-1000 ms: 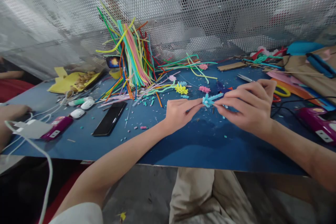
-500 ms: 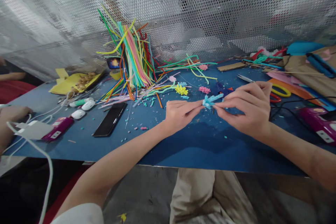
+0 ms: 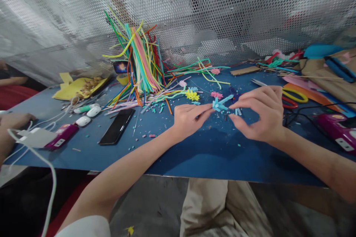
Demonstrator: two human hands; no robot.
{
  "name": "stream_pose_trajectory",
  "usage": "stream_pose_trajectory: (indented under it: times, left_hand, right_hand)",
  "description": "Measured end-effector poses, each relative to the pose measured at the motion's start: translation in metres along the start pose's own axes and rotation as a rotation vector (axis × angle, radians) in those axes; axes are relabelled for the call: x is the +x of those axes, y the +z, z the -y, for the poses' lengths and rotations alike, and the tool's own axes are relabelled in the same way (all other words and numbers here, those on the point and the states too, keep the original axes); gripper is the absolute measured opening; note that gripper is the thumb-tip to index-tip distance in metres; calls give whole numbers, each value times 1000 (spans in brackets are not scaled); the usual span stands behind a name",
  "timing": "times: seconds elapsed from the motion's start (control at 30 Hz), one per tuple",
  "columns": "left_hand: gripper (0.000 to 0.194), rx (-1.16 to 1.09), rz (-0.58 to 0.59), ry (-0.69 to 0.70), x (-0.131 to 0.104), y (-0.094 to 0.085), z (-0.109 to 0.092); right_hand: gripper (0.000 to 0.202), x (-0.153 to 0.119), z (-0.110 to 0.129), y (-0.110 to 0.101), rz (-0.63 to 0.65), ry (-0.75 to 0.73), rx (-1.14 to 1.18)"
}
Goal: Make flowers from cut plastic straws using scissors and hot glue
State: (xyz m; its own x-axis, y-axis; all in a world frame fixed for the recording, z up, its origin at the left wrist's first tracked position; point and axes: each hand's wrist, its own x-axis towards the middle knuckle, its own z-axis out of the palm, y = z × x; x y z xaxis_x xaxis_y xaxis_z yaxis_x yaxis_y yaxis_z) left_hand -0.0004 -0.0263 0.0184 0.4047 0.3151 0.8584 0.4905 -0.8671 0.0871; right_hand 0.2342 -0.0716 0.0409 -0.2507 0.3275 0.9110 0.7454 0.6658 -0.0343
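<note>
My left hand (image 3: 190,119) pinches a light blue pipe-cleaner flower (image 3: 219,104) between thumb and fingertips, above the blue table. One longer light blue strand sticks out of it toward the upper right. Close by on the right, my right hand (image 3: 258,113) has its thumb and index finger apart, with the index tip near the flower; nothing shows between them. Just behind the flower lie a pink pipe-cleaner flower (image 3: 216,95) and a yellow one (image 3: 192,94). Short blue cut pieces (image 3: 238,111) rest below the right fingertips.
Behind stands a bundle of coloured pipe cleaners (image 3: 141,59). To the left are a black phone (image 3: 116,126), a purple power strip (image 3: 61,136), white cables and another person's hand (image 3: 16,121). Scissors (image 3: 294,95), coloured paper and a second purple box (image 3: 338,129) are at the right. A perforated metal screen (image 3: 178,14) backs the table.
My right thumb and index finger have parted and come away from the flower. The flower has turned slightly, its long strand tilted higher, while my left hand keeps its pinch.
</note>
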Motion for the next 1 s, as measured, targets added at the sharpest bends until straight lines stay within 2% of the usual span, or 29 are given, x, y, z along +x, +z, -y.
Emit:
stream_pose_trajectory:
  times: [0.1, 0.2, 0.33, 0.53, 0.7, 1.0]
  left_hand:
    - [14, 40, 18, -56, 0, 1, 5]
    - [16, 74, 56, -96, 0, 2, 9]
    - [19, 116, 156, -95, 0, 2, 12]
    - [26, 124, 266, -93, 4, 0, 11]
    - [26, 137, 296, -83, 5, -1, 10]
    - [25, 272, 308, 19, 6, 0, 12]
  right_hand:
    - [8, 0, -8, -1, 22, 62, 21]
    - [7, 1, -16, 0, 58, 33, 16]
    - [10, 1, -21, 4, 121, -38, 6]
    - [17, 1, -25, 7, 225, 33, 21]
    - [12, -4, -32, 13, 324, 26, 38]
    - [14, -8, -37, 17, 311, 32, -13]
